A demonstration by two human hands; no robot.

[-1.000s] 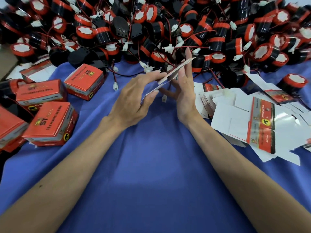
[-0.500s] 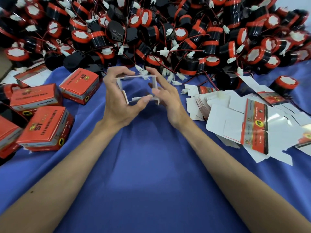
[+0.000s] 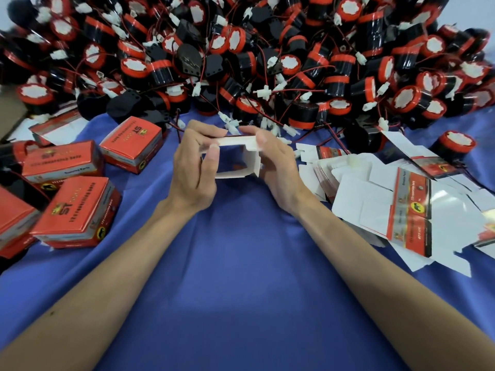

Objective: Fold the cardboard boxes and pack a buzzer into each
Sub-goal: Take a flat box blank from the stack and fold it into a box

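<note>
2 bare forearms enter from the near edge, with no sleeves, gloves, rings or wristbands in view. The left hand (image 3: 194,170) and right hand (image 3: 278,170) show short, unpainted fingernails. 1 small dark speck marks the left forearm (image 3: 52,313) near the elbow.

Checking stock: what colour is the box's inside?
White, plain cardboard box interior, head view.

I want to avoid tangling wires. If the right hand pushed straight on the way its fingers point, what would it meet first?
Probably the white connectors at the buzzer pile's near edge, just beyond the right hand; depth is unclear.
</note>
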